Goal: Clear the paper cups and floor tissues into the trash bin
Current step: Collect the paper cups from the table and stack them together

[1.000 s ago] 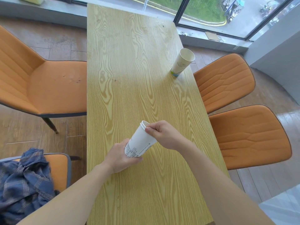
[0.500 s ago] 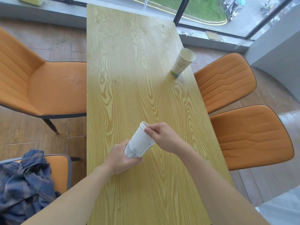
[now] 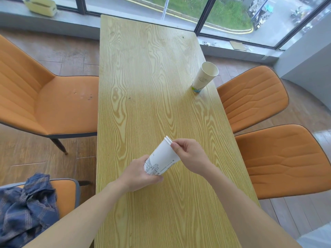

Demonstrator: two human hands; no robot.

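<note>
A stack of nested white paper cups [image 3: 162,157] with line drawings near the base is tilted above the near part of the wooden table [image 3: 152,77]. My left hand [image 3: 141,173] grips its base from below. My right hand [image 3: 190,154] pinches the rims at the upper end. Another paper cup [image 3: 205,76], cream with a blue-green base, stands upright and alone near the table's right edge, farther away. No trash bin or floor tissues are in view.
Orange chairs flank the table: one at the left [image 3: 48,97], two at the right [image 3: 250,95] [image 3: 284,158]. A blue plaid cloth [image 3: 25,208] lies on a chair at the near left. A pale yellow box [image 3: 40,5] sits on the window ledge.
The stacked cups and both hands stay nearly in place; my right fingers have shifted slightly along the rims. The far cup has not moved.
</note>
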